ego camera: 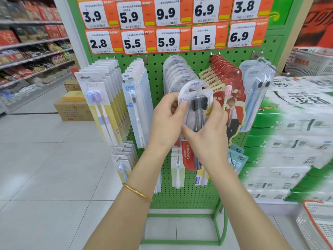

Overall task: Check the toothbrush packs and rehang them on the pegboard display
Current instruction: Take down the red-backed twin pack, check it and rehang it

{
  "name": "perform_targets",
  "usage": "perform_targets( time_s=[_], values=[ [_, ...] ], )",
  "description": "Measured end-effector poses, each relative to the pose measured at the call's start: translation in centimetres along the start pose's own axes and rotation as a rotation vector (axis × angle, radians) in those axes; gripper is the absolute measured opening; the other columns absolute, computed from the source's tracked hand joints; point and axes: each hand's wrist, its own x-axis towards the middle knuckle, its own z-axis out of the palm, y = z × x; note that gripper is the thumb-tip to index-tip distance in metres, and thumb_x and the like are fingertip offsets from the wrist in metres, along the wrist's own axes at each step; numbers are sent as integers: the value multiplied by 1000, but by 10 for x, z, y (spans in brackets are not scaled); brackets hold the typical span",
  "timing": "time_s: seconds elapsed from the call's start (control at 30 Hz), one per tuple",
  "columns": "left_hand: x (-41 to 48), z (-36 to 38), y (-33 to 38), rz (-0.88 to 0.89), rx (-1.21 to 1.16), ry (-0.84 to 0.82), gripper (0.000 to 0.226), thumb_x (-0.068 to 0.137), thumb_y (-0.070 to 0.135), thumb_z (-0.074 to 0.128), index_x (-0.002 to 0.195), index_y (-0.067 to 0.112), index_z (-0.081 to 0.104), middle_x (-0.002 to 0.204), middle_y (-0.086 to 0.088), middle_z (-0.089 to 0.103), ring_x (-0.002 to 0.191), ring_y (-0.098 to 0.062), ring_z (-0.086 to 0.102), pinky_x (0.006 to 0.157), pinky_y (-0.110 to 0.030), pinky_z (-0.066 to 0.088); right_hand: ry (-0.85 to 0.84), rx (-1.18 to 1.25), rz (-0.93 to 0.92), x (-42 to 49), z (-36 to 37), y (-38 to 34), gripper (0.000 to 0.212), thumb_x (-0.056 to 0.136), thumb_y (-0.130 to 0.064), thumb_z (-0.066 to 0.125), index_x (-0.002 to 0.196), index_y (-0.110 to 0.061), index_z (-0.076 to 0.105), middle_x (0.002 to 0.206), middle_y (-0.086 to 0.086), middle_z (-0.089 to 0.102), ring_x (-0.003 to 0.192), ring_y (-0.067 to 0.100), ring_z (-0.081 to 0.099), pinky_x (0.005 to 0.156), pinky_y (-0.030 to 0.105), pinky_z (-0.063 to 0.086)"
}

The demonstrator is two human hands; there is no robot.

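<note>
Reading left to right, the price cards above the green pegboard are marked 3.9, 5.9, 9.9, 6.9 and 3.8 in the upper row and 2.8, 5.5, 5.9, 1.5 and 6.9 in the lower row; the smaller print is not legible. A clear toothbrush pack containing two brushes with black bristles is held in front of the board's middle column, just before the hooked row of like rounded packs, and is tilted slightly. Its left edge is pinched by the left grip between thumb and curled fingers. Its lower part and right edge are pinched by the right grip, with the thumb on the front. A red pack lettered "Colgate" is hung below the hands. Red card packs lettered "canban" are hung to the right, and a pale blue pack marked "NEW" to the left. A gold bangle is worn on the left wrist.
</note>
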Motion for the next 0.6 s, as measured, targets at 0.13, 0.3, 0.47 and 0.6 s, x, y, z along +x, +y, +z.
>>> perform_targets(
  time_s=[0.13, 0.3, 0.47, 0.6],
  values=[
    [11, -2, -2, 24, 27, 56, 11, 93, 9, 57, 89, 19, 60, 85, 1, 59, 68, -1, 50, 66, -17, 45, 8, -13, -20, 9, 5, -5, 102, 68, -61, 68, 146, -11, 23, 127, 9, 42, 117, 26, 43, 89, 35, 38],
    [19, -3, -9, 27, 80, 104, 10, 92, 12, 57, 88, 21, 58, 89, -4, 60, 71, -3, 50, 66, -16, 44, 11, -29, -12, 14, 11, -10, 101, 71, -60, 69, 147, -13, 22, 129, 8, 40, 116, 23, 41, 86, 35, 39],
    [25, -4, -10, 18, 60, 156, 10, 91, 12, 61, 90, 18, 54, 84, 7, 56, 67, 5, 48, 67, -11, 44, 35, -19, 1, 18, 19, -13, 101, 71, -59, 70, 146, -11, 22, 129, 8, 42, 120, 24, 41, 88, 40, 43],
    [32, -3, -14, 14, 81, 157, 9, 91, 14, 62, 94, 16, 54, 86, 7, 56, 70, 1, 50, 69, -13, 45, 48, -34, -3, 22, 22, -13, 101, 72, -58, 70, 145, -9, 22, 129, 10, 42, 116, 27, 43, 86, 37, 39]
  ],
)
